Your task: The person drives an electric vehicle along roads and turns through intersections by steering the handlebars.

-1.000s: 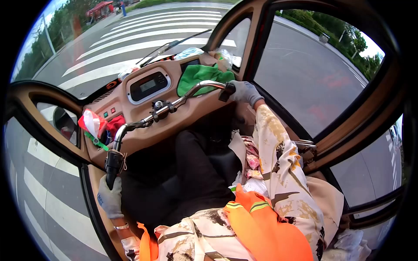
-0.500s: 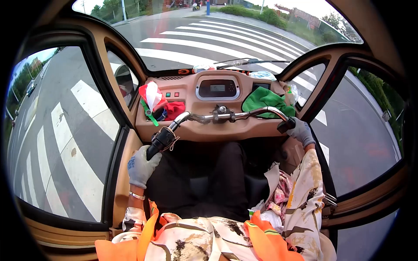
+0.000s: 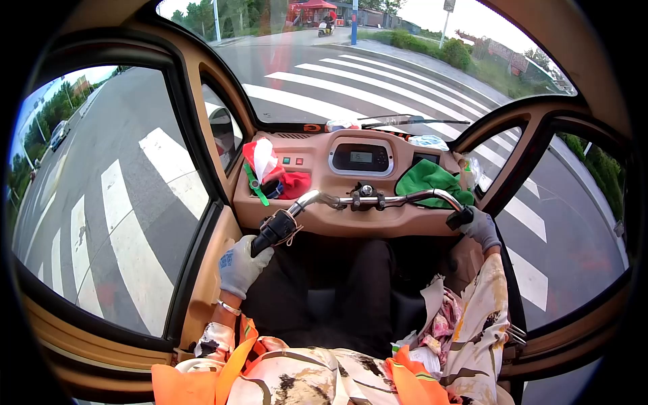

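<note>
A chrome handlebar (image 3: 337, 201) with black grips spans the cab in front of my legs. My left hand (image 3: 243, 265), in a pale work glove with blue print, is wrapped round the left grip, just behind a black switch housing (image 3: 275, 230) with a thin cord on it. My right hand (image 3: 481, 228), in a grey glove, is closed round the right grip (image 3: 460, 217); its fingertips are partly hidden. Behind the bar, the tan dashboard (image 3: 317, 152) holds a lit display (image 3: 360, 157). A green cloth (image 3: 433, 181) lies on its right side.
Red and white cloths (image 3: 264, 160) and a green strap (image 3: 255, 183) fill the left dashboard tray. Through the windshield are a zebra crossing (image 3: 378, 93), a rider on a scooter (image 3: 327, 25) and a blue post (image 3: 354, 23). A car (image 3: 59, 135) stands out on the left roadway.
The whole cab view has shifted right and slightly down. Outside, the scooter rider and post show lower in the windshield. Both hands keep their hold on the grips.
</note>
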`<state>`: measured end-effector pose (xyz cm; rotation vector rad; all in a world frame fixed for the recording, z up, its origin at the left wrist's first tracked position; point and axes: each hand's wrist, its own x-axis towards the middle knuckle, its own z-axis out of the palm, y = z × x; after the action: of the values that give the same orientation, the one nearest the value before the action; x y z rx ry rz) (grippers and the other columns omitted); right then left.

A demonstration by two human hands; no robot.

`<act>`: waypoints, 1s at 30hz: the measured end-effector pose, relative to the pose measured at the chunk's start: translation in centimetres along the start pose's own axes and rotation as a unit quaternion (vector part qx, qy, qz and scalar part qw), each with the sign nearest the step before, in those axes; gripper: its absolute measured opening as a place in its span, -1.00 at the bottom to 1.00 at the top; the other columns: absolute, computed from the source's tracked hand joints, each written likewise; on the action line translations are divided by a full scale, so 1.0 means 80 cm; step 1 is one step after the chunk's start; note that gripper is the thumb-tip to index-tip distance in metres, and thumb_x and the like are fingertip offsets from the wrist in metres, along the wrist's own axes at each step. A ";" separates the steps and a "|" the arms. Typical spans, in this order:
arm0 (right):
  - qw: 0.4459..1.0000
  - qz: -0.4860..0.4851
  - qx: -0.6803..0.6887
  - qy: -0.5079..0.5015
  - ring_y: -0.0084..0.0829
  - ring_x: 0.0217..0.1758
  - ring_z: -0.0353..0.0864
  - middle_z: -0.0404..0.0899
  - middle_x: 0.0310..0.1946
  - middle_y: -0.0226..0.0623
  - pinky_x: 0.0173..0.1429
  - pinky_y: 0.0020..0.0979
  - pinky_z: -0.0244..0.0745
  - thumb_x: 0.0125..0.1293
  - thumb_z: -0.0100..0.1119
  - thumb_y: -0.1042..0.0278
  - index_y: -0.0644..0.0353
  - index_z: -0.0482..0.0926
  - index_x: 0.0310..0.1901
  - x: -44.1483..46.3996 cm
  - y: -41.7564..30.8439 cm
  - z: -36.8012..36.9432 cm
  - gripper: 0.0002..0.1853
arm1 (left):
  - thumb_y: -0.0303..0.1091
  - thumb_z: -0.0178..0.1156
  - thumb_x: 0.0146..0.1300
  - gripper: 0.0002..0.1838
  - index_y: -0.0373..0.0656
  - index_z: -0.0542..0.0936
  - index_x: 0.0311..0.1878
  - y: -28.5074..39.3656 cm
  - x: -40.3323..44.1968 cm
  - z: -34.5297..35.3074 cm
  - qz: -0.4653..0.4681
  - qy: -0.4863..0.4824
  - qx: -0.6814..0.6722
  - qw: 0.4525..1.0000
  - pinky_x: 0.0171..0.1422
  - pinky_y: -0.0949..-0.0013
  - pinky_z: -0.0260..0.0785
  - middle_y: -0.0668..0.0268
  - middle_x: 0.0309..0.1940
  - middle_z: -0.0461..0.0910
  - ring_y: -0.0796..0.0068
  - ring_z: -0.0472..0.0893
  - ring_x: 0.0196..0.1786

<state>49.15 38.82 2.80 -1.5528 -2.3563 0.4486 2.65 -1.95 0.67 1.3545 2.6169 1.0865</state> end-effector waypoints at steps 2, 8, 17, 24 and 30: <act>0.999 -0.028 0.001 0.020 -0.05 -0.04 0.79 0.79 -0.12 -0.08 0.09 -0.18 0.65 0.03 0.51 0.14 0.02 0.70 0.14 0.007 0.011 0.004 -0.44 | 0.05 0.49 0.21 -0.53 -0.10 0.73 0.00 -0.001 -0.002 0.004 -0.001 0.002 -0.013 1.000 -0.02 0.14 0.55 0.14 -0.20 0.76 0.07 0.75 -0.14; 0.997 -0.067 0.018 -0.018 -0.17 -0.10 0.76 0.79 -0.13 -0.13 0.12 -0.24 0.63 0.00 0.58 0.11 0.08 0.70 0.10 0.014 0.012 -0.005 -0.42 | 0.01 0.50 0.20 -0.55 -0.08 0.71 0.01 -0.012 -0.015 0.008 0.006 0.013 -0.021 1.000 -0.04 0.09 0.56 0.11 -0.22 0.77 0.00 0.75 -0.13; 0.998 -0.029 -0.041 -0.042 -0.05 0.03 0.76 0.80 -0.07 -0.10 0.18 -0.21 0.62 -0.13 0.63 0.11 0.02 0.71 0.10 0.035 0.018 -0.007 -0.35 | 0.06 0.46 0.24 -0.54 -0.11 0.70 0.00 -0.011 -0.019 0.008 -0.007 -0.011 -0.012 1.000 -0.05 0.06 0.56 0.08 -0.20 0.76 -0.02 0.75 -0.13; 0.996 -0.028 -0.071 -0.036 -0.02 -0.01 0.77 0.80 -0.12 -0.08 0.14 -0.17 0.64 -0.18 0.62 0.12 0.04 0.72 0.04 0.051 0.012 -0.020 -0.38 | 0.04 0.45 0.28 -0.51 -0.16 0.66 0.04 -0.019 -0.045 0.027 0.014 0.011 -0.057 0.998 -0.03 0.00 0.56 0.01 -0.18 0.74 -0.08 0.73 -0.10; 0.996 -0.016 -0.067 -0.054 -0.05 -0.01 0.78 0.81 -0.11 -0.10 0.14 -0.19 0.65 -0.14 0.62 0.09 0.06 0.75 0.04 0.047 0.009 -0.022 -0.39 | -0.01 0.47 0.27 -0.54 -0.17 0.66 0.02 -0.018 -0.031 0.020 0.015 0.007 -0.057 0.998 -0.05 0.01 0.55 0.03 -0.21 0.74 -0.08 0.73 -0.13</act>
<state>49.02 42.69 4.36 -1.5815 -2.5374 0.3845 3.60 -3.37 -2.11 1.3727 2.5085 1.2331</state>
